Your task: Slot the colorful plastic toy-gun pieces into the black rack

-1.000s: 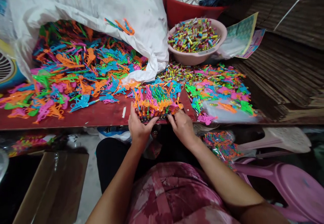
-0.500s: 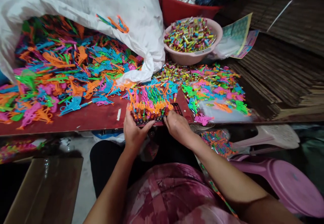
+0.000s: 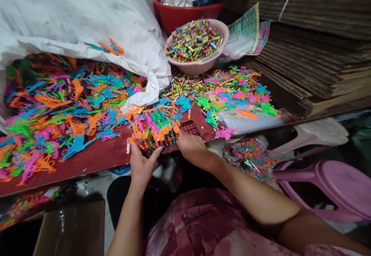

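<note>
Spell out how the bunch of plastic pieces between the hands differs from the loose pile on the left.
The bunch is packed in close order; the pile lies jumbled. The bunch is compact; the pile spreads far wider. The left hand and right hand flank the bunch, not the pile. Both mix orange, pink, green and blue.

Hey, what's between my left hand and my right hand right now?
A bunch of plastic pieces, between left hand and right hand, in the head view.

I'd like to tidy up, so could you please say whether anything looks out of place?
Small tubes lie loose before the pink basin, which holds similar ones, so they look spilled; a few plastic pieces sit on the white sack, apart from the pile.
</note>
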Demonstrator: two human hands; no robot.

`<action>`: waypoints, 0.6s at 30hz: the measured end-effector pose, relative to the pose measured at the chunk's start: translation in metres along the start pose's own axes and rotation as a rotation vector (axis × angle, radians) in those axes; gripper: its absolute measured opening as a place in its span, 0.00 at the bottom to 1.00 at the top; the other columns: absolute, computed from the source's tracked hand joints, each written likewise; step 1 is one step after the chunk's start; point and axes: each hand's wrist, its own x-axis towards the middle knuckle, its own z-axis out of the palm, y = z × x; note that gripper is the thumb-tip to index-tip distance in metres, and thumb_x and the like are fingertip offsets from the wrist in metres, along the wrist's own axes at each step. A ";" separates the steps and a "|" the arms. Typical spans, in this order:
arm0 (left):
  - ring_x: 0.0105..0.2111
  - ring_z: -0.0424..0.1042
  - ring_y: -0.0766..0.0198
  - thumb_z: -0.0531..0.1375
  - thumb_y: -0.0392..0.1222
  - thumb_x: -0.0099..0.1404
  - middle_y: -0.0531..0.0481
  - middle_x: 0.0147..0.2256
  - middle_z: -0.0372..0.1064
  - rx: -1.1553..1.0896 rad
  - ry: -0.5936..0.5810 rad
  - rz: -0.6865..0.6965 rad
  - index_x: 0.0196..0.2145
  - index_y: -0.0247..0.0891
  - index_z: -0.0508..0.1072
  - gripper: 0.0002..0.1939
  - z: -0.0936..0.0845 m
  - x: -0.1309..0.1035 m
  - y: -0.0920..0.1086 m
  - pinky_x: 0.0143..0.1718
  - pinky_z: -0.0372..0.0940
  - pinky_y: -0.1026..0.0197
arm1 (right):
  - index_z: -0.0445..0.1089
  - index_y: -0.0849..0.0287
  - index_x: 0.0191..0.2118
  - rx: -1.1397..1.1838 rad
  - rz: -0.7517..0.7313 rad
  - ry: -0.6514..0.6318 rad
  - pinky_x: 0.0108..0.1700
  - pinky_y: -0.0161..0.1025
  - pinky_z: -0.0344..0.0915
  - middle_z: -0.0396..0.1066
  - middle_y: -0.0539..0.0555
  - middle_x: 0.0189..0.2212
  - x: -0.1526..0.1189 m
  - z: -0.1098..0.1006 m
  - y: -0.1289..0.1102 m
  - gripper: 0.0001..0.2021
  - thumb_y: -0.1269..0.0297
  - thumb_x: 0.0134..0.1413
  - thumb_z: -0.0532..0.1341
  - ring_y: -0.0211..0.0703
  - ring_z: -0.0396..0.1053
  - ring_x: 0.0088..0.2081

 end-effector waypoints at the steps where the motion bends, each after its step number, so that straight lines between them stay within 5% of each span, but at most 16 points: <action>1: 0.48 0.73 0.54 0.70 0.54 0.53 0.44 0.46 0.72 -0.026 -0.002 -0.006 0.53 0.37 0.64 0.35 0.001 -0.001 0.000 0.50 0.70 0.53 | 0.63 0.63 0.51 0.007 0.000 -0.003 0.39 0.39 0.68 0.75 0.64 0.40 0.000 -0.001 -0.001 0.15 0.69 0.68 0.43 0.50 0.76 0.41; 4: 0.43 0.74 0.59 0.69 0.55 0.55 0.43 0.47 0.70 -0.102 0.048 -0.035 0.60 0.37 0.60 0.41 -0.002 -0.011 0.003 0.47 0.71 0.56 | 0.63 0.63 0.51 0.075 0.014 0.014 0.38 0.39 0.68 0.76 0.63 0.40 0.001 -0.002 -0.003 0.14 0.72 0.66 0.45 0.50 0.76 0.41; 6: 0.43 0.73 0.60 0.67 0.54 0.58 0.41 0.51 0.67 -0.050 0.193 -0.005 0.64 0.37 0.57 0.42 -0.011 -0.021 0.012 0.47 0.71 0.55 | 0.64 0.62 0.51 0.150 0.019 0.030 0.38 0.39 0.67 0.76 0.61 0.40 0.001 -0.003 -0.001 0.14 0.71 0.67 0.45 0.49 0.76 0.40; 8: 0.48 0.71 0.56 0.67 0.51 0.59 0.37 0.54 0.64 0.126 0.387 0.121 0.65 0.37 0.58 0.41 -0.022 -0.029 0.030 0.50 0.69 0.51 | 0.64 0.62 0.51 0.236 0.014 0.033 0.40 0.40 0.67 0.76 0.60 0.41 -0.001 -0.003 0.005 0.14 0.69 0.67 0.47 0.49 0.75 0.41; 10: 0.54 0.67 0.50 0.67 0.46 0.60 0.36 0.56 0.65 0.317 0.458 0.334 0.64 0.37 0.62 0.37 -0.030 -0.031 0.055 0.56 0.64 0.46 | 0.64 0.62 0.53 0.329 0.011 0.037 0.42 0.40 0.65 0.76 0.59 0.41 -0.005 -0.003 0.016 0.14 0.69 0.65 0.50 0.49 0.74 0.42; 13: 0.56 0.67 0.49 0.65 0.43 0.62 0.38 0.54 0.69 0.486 0.250 0.608 0.59 0.41 0.70 0.27 -0.026 -0.018 0.092 0.60 0.58 0.44 | 0.66 0.61 0.54 0.435 0.007 0.117 0.44 0.40 0.63 0.75 0.57 0.43 -0.012 0.000 0.038 0.15 0.70 0.64 0.53 0.47 0.72 0.44; 18: 0.52 0.70 0.50 0.65 0.49 0.62 0.42 0.50 0.72 0.680 -0.004 0.735 0.50 0.41 0.75 0.19 0.006 0.016 0.111 0.59 0.56 0.44 | 0.74 0.60 0.46 0.391 0.010 0.422 0.46 0.42 0.57 0.72 0.59 0.42 -0.014 0.014 0.059 0.12 0.69 0.66 0.53 0.48 0.65 0.46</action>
